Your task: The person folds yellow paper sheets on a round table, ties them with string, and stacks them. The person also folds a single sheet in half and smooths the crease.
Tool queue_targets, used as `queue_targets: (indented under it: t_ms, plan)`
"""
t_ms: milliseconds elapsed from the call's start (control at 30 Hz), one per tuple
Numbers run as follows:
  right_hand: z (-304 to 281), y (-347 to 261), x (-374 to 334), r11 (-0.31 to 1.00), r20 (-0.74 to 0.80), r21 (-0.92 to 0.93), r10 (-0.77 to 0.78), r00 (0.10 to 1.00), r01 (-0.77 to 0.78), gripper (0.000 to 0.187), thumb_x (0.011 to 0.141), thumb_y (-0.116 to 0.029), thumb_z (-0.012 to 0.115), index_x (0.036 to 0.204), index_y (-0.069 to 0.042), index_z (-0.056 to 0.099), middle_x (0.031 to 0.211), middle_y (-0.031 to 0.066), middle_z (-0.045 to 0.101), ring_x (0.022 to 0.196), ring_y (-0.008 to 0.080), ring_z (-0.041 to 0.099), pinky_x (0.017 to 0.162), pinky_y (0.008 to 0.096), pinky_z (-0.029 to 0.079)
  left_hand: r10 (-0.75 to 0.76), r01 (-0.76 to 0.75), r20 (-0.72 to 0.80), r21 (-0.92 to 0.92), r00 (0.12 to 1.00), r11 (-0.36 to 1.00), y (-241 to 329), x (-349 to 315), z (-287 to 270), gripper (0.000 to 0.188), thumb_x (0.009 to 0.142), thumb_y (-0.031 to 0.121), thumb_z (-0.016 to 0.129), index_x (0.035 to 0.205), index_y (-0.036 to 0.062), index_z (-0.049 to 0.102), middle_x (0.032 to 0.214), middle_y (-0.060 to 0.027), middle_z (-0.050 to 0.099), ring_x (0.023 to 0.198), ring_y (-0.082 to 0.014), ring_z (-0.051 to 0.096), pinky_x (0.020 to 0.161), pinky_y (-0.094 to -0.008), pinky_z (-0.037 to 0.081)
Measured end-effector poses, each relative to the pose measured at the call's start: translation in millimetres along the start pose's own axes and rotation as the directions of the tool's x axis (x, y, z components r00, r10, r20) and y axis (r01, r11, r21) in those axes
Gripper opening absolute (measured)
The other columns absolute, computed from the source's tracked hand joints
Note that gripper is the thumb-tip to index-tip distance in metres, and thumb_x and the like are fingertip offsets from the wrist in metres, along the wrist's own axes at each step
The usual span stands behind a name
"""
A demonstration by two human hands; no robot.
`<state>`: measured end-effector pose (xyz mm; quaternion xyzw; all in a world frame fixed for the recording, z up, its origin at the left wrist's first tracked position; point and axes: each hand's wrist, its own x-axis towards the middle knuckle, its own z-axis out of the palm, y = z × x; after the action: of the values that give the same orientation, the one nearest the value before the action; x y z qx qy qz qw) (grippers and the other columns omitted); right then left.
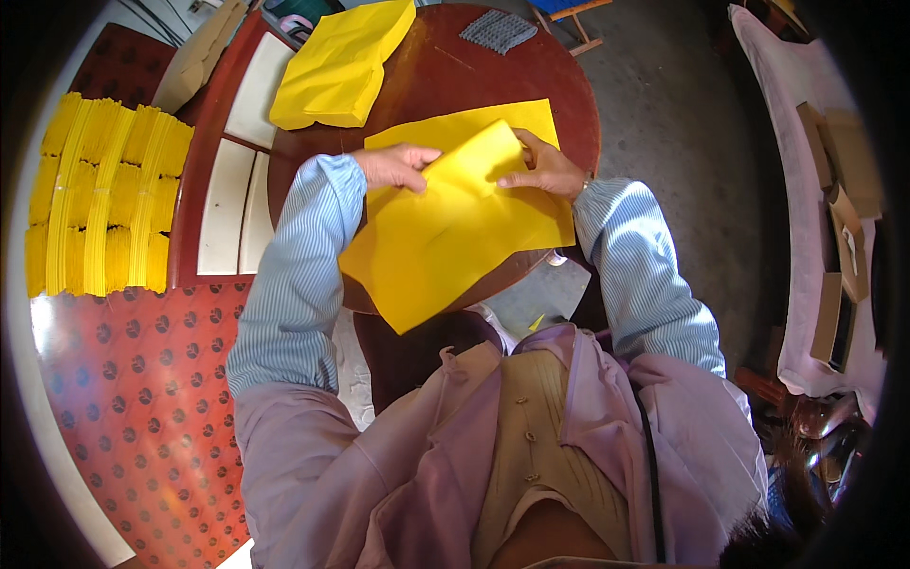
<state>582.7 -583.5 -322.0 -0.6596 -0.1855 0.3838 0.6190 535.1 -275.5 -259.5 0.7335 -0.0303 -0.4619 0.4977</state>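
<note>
Both hands work on a yellow sheet (441, 251), paper-like or thin cloth, over a round dark-red table (441, 71). Its far part is bent up and over into a fold that stands between my hands. My left hand (400, 168) has its thumb and fingers closed on the sheet beside the fold's left side. My right hand (548, 171) grips the fold's right side, thumb on the near face and fingers behind. One corner of the sheet hangs past the table's near edge toward my lap. More flat yellow material (531, 116) lies beneath, partly hidden.
A thick folded yellow stack (341, 66) lies at the table's far left, with a grey knitted mat (498, 31) at the far edge. Bundled yellow stacks (109, 194) stand on a red patterned surface (152, 398) at left. Cardboard boxes (839, 223) sit on a pale cloth at right.
</note>
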Motion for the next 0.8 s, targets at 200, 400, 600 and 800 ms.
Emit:
queue_targets:
  t_ms: [200,400,600,800]
  plan:
    - [17.9,-3.8,-31.1,0.997,-0.332,0.056,0.062,0.941,-0.046,0.069,0.088,-0.016,0.084,0.148,-0.001,0.051,0.142,0.0196,0.063,0.128,0.0339,0.064,0.112,0.0408,0.050,-0.005,0.017,-0.050,0.246,0.999,0.969,15.4,37.5,-28.1,0.067,0.079,0.003,0.068,0.144,0.0015,0.052,0.106,-0.0110,0.071,0.089,-0.0159,0.067,0.074,-0.0303,0.053]
    - [27.6,-14.1,-31.1,0.950,-0.510,-0.105,0.203,0.836,-0.295,0.068,0.093,-0.015,0.079,0.152,-0.006,0.047,0.142,0.0191,0.064,0.128,0.0352,0.065,0.111,0.0413,0.052,0.518,0.177,-0.573,0.761,0.636,0.624,-23.6,50.8,62.4,0.058,0.089,0.008,0.064,0.145,0.0098,0.052,0.150,-0.0171,0.049,0.141,-0.0365,0.045,0.116,-0.0516,0.038]
    - [26.8,-4.6,-29.1,0.932,-0.555,-0.263,0.065,0.829,-0.249,0.076,0.090,-0.012,0.081,0.155,-0.011,0.042,0.124,0.0183,0.073,0.107,0.0288,0.074,0.097,0.0352,0.059,0.561,0.057,-0.562,0.736,0.607,0.675,-51.3,45.8,106.5,0.065,0.099,0.027,0.062,0.160,0.0151,0.039,0.166,-0.0154,0.035,0.157,-0.0343,0.027,0.128,-0.0570,0.018]
    - [2.8,17.4,-38.2,0.945,-0.442,-0.248,0.084,0.893,-0.212,0.069,0.097,-0.011,0.072,0.158,-0.013,0.039,0.124,0.0153,0.070,0.108,0.0264,0.073,0.096,0.0352,0.059,0.629,0.109,-0.538,0.802,0.562,0.588,-68.7,51.6,106.0,0.067,0.099,0.034,0.064,0.160,0.0174,0.040,0.167,-0.0118,0.036,0.157,-0.0294,0.028,0.128,-0.0560,0.017]
